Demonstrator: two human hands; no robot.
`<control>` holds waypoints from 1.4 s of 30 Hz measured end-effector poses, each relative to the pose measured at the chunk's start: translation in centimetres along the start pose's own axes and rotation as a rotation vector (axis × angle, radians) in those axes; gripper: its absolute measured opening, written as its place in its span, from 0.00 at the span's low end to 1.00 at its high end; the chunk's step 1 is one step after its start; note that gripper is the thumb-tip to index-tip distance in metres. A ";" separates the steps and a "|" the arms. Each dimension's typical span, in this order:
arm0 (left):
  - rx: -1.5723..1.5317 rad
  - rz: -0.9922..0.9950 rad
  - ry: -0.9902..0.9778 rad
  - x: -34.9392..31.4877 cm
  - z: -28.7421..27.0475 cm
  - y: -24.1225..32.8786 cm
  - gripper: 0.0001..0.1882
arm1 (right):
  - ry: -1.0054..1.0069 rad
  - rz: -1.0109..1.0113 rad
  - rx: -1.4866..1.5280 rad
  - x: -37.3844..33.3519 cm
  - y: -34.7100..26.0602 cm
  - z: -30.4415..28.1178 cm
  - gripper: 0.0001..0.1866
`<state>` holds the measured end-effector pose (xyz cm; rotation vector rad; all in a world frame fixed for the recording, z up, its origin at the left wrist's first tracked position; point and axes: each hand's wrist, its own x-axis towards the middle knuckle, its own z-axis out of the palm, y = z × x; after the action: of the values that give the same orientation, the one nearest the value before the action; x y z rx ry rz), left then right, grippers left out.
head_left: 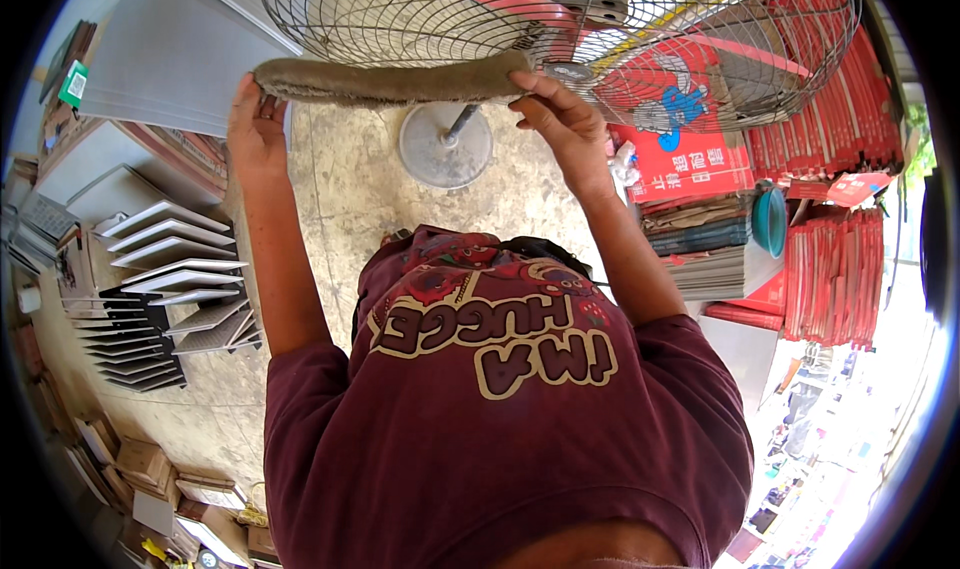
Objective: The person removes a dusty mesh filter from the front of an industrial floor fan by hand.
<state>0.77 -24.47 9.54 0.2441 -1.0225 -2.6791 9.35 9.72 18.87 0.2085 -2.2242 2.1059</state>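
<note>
A long, folded grey-brown cloth [390, 82] with a plush surface stretches nearly level between my two hands. My left hand [258, 134] has its fingers closed on the left end, partly hidden behind it. At the other end, my right hand [566, 124] pinches the cloth between thumb and fingers. Just beyond and above the cloth is the wire cage of a large fan [690, 79]. Below the cloth, the fan's round grey base [447, 164] stands on the floor; its pole is partly covered.
Stacked red boxes [830, 269] and a teal basin [769, 221] are on the right. To the left, white tile-like panels [175, 239] stand in a rack, with large grey sheets [180, 49] farther off. Cardboard boxes [145, 461] lie lower left on the concrete floor [330, 199].
</note>
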 end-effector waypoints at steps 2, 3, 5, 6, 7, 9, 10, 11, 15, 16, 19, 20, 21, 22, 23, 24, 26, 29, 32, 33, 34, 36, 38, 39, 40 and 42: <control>0.019 -0.054 0.039 0.1 -1.8 -2.3 0.14 | 0.012 0.101 -0.042 0.1 2.0 0.0 0.16; 0.032 -0.085 0.072 0.2 -2.7 -3.5 0.13 | 0.019 0.152 -0.062 0.2 3.1 0.0 0.16; 0.066 -0.156 0.132 0.3 -4.1 -5.5 0.13 | 0.042 0.237 -0.077 0.2 5.4 -0.1 0.16; 0.087 -0.197 0.158 0.3 -4.5 -6.4 0.13 | 0.047 0.274 -0.091 0.3 6.3 -0.1 0.16; 0.108 -0.238 0.183 0.3 -4.8 -7.2 0.13 | 0.053 0.310 -0.105 0.4 7.1 -0.1 0.17; 0.119 -0.287 0.224 0.5 -5.2 -8.6 0.13 | 0.066 0.311 -0.118 0.5 8.7 -0.1 0.17; 0.124 -0.312 0.242 0.8 -5.3 -9.2 0.14 | 0.074 0.315 -0.128 0.7 9.6 -0.2 0.18; 0.130 -0.336 0.262 1.1 -5.5 -9.7 0.14 | 0.080 0.319 -0.137 0.9 10.1 -0.2 0.18; 0.113 -0.359 0.237 2.7 -5.6 -10.9 0.15 | 0.136 0.331 -0.138 1.5 10.8 0.1 0.18; 0.123 -0.351 0.214 3.1 -5.4 -11.0 0.15 | 0.144 0.328 -0.148 1.7 10.7 0.1 0.18; 0.147 -0.329 0.146 4.2 -3.2 -10.1 0.15 | 0.172 0.286 -0.155 2.0 10.2 0.2 0.19; 0.147 -0.318 0.129 4.6 -2.6 -9.7 0.16 | 0.178 0.267 -0.154 2.1 9.8 0.3 0.19; 0.148 -0.307 0.112 5.0 -2.1 -9.4 0.16 | 0.186 0.262 -0.147 2.2 9.1 0.4 0.19; 0.133 -0.302 0.089 5.4 -2.0 -8.9 0.16 | 0.193 0.257 -0.140 2.3 8.2 0.6 0.19; 0.131 -0.287 0.097 5.5 -1.6 -8.3 0.16 | 0.202 0.251 -0.133 2.4 7.1 0.7 0.19; 0.128 -0.272 0.106 5.4 -1.2 -7.7 0.16 | 0.212 0.234 -0.125 2.4 6.4 0.7 0.19; 0.114 -0.235 0.109 5.3 -0.8 -6.5 0.16 | 0.230 0.200 -0.107 2.3 5.1 0.7 0.18; 0.031 -0.144 0.047 5.2 -0.3 -4.4 0.16 | 0.247 0.107 -0.029 2.0 2.9 1.3 0.16; -0.013 -0.053 -0.006 4.8 0.5 -2.1 0.17 | 0.255 0.043 0.040 1.6 0.4 1.9 0.15; -0.032 -0.026 -0.025 4.5 1.0 -1.2 0.17 | 0.257 0.013 0.040 1.5 -0.5 2.1 0.15; -0.052 0.000 -0.071 3.9 1.7 -0.3 0.17 | 0.258 -0.017 0.040 1.4 -1.3 2.2 0.15; -0.039 0.052 -0.104 3.0 2.4 1.0 0.17 | 0.239 -0.080 0.027 1.2 -2.2 2.0 0.16; 0.032 0.113 -0.119 1.7 3.0 1.9 0.17 | 0.221 -0.147 -0.002 1.0 -2.7 1.8 0.16; 0.097 0.145 -0.120 0.9 3.5 2.2 0.17 | 0.214 -0.180 -0.016 1.0 -2.8 1.8 0.17; 0.162 0.177 -0.121 0.2 3.9 2.2 0.17 | 0.220 -0.209 -0.074 0.9 -2.9 1.8 0.17; 0.342 0.247 -0.094 -1.2 3.5 1.5 0.17 | 0.231 -0.267 -0.190 0.6 -3.0 1.9 0.18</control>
<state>1.32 -23.00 13.16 0.0504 -1.4370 -2.3055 9.24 7.61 21.84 0.2231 -2.1107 1.6812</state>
